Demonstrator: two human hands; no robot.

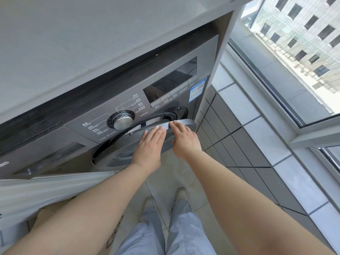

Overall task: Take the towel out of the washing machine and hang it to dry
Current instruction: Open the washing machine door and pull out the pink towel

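The towel cannot be made out for certain; only a pale sliver shows in the narrow gap (pixel 141 127) between the drum opening and the round door (pixel 117 153) of the washing machine (pixel 77 133), just beyond the left fingertips. The door stands slightly ajar, its grey rim swung a little out from the front panel.

The left hand (pixel 150 146) lies flat on the door's upper rim, fingers straight and together, holding nothing. The right hand (pixel 184 137) sits just beside it, almost touching, its fingers stretched over the rim's right end near the latch hole (pixel 179 109); whether the fingertips hook behind the edge cannot be told.

Above the door are the silver program dial (pixel 122 122) and the dark display panel (pixel 171 83). A pale countertop (pixel 92 43) overhangs the machine closely. To the right, a tiled wall (pixel 239 144) runs up to a window ledge (pixel 276 100), leaving a narrow strip of floor (pixel 165 181) where the person's feet stand. At lower left a white cabinet edge (pixel 36 192) juts out beside the left forearm.
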